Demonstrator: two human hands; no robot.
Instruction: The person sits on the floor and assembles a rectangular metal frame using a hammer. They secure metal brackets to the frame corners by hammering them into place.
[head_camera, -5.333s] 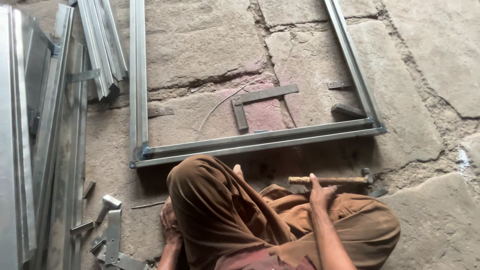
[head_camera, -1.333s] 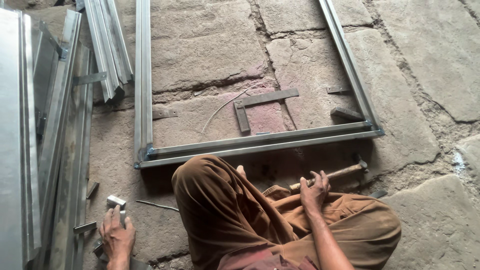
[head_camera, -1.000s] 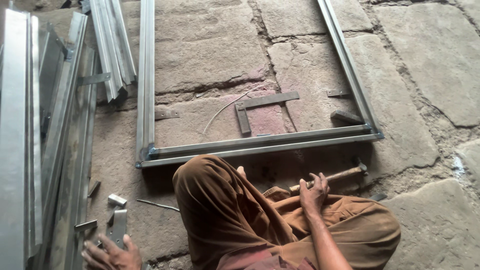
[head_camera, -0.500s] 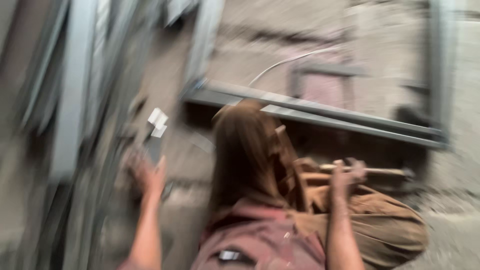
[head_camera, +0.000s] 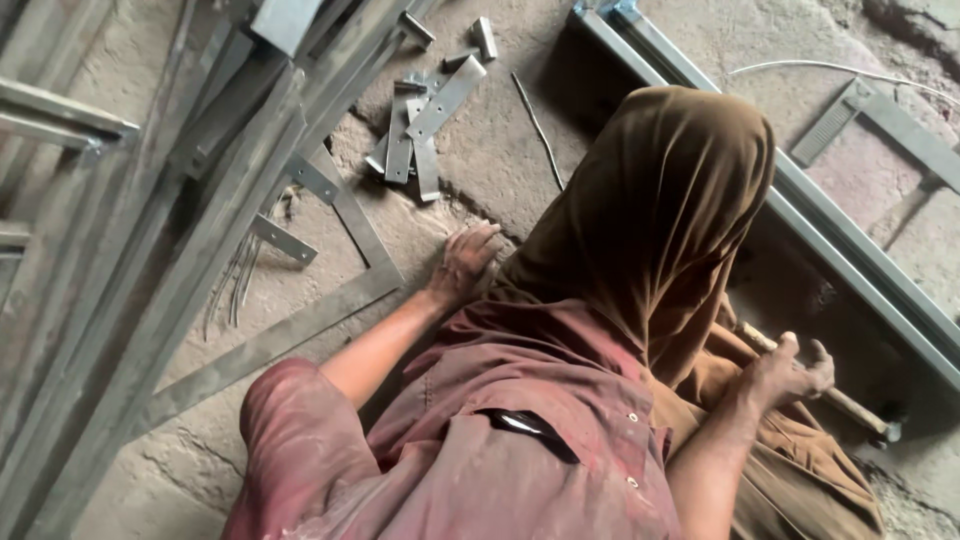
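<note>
I see the right hand (head_camera: 790, 372), fingers wrapped around a wooden hammer handle (head_camera: 830, 395), just short of the metal frame rail (head_camera: 850, 255). Left hand (head_camera: 462, 262) lies flat, fingers spread, holding nothing, on the stone floor (head_camera: 490, 150). Beyond those fingertips lie short metal brackets (head_camera: 420, 130); bare floor between. Long strips (head_camera: 200, 250) crowd leftward.

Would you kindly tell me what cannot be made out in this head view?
- Palm of the left hand: turned down against the stone floor, nothing visible under it.
- Hammer: handle middle covered by the right hand; head lost in shadow under the metal frame.
- Long metal sections: cut off by the left edge.
</note>
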